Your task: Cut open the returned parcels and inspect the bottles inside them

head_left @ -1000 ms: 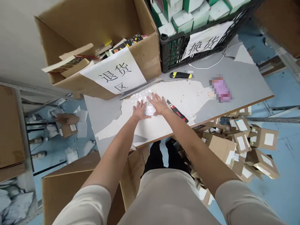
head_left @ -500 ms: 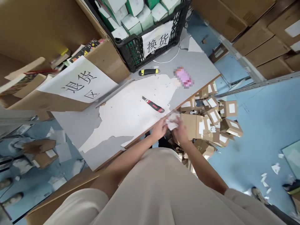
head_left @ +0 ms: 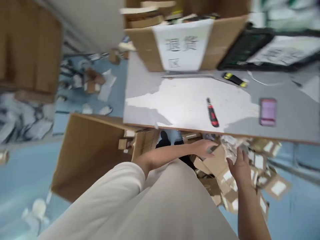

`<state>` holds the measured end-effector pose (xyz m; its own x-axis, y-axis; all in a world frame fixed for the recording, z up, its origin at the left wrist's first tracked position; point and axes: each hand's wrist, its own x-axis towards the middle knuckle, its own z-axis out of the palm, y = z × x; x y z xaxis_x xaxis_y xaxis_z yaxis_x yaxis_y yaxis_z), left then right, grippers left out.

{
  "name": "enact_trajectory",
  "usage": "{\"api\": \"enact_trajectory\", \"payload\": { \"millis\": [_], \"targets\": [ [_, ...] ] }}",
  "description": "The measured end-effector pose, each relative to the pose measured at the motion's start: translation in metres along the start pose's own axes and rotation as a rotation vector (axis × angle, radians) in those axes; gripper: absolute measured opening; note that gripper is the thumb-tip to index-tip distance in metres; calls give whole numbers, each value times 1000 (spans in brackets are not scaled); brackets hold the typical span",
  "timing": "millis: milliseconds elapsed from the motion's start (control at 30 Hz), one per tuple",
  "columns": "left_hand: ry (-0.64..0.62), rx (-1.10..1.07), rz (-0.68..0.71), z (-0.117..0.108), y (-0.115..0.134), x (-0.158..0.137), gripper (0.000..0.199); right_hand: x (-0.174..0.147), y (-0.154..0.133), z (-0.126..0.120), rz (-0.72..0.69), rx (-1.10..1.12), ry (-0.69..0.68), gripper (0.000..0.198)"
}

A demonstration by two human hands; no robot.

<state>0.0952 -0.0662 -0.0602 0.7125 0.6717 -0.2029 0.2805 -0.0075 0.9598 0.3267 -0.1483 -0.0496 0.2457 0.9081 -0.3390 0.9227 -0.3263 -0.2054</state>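
Note:
My left hand [head_left: 203,148] is just past the table's front edge, its fingers closed on a small grey object [head_left: 211,149] whose kind I cannot make out. To its right, my right hand [head_left: 240,165] has its thumb and fingers apart. Crumpled clear plastic wrap [head_left: 229,144] is at its fingertips, above the pile of cartons; whether they touch is unclear. On the table [head_left: 180,100] lies a red and black utility knife [head_left: 212,113]. Farther back is a yellow and black utility knife [head_left: 235,80]. A pink-purple rectangular object [head_left: 268,112] lies to the right.
A carton with a paper sign [head_left: 183,45] stands at the table's back, beside a black crate [head_left: 250,48]. Below the front edge, small cardboard boxes [head_left: 278,188] are heaped on the floor. A large open carton [head_left: 82,153] stands at my left.
My view has swung left, bringing the large carton into sight. My hands have moved apart; the wrap that was between them is now by the right hand, and a grey object shows in the left.

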Motion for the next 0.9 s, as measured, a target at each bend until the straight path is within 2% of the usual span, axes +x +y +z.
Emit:
{"api": "enact_trajectory", "payload": {
  "millis": [67,167,233,333,433,500,567,633,700,767,833,900],
  "targets": [
    [255,-16,1,-49,0,-32,63,38,-63,-17,-240,-12,56,74],
    [603,38,-34,-113,0,-106,70,69,-178,-37,-568,30,127,69],
    [827,82,-84,-145,-5,-165,73,71,-256,-41,-772,57,140,60],
    [1129,185,-213,-179,-26,-258,66,58,-366,-28,-1070,38,125,50],
    [1313,318,-448,-197,-58,-352,64,33,-463,-2,-1292,-5,165,52],
    [1417,379,-628,-198,-79,-413,64,13,-518,18,-1376,-33,196,57],
    [1520,386,-760,-191,-99,-465,65,-7,-561,36,-1447,-59,171,62],
    [1611,371,-837,-178,-117,-505,66,-25,-593,54,-1520,-80,84,64],
    [1644,343,-890,-163,-135,-531,64,-41,-616,76,-1570,-116,-49,62],
    [1564,285,-981,-146,-153,-547,64,-55,-632,108,-1601,-222,-224,57],
    [1336,163,-1135,-127,-169,-558,66,-70,-645,150,-1639,-443,-427,53],
    [1036,-36,-1305,-107,-181,-567,69,-84,-655,201,-1656,-748,-642,51]
  ]
}}
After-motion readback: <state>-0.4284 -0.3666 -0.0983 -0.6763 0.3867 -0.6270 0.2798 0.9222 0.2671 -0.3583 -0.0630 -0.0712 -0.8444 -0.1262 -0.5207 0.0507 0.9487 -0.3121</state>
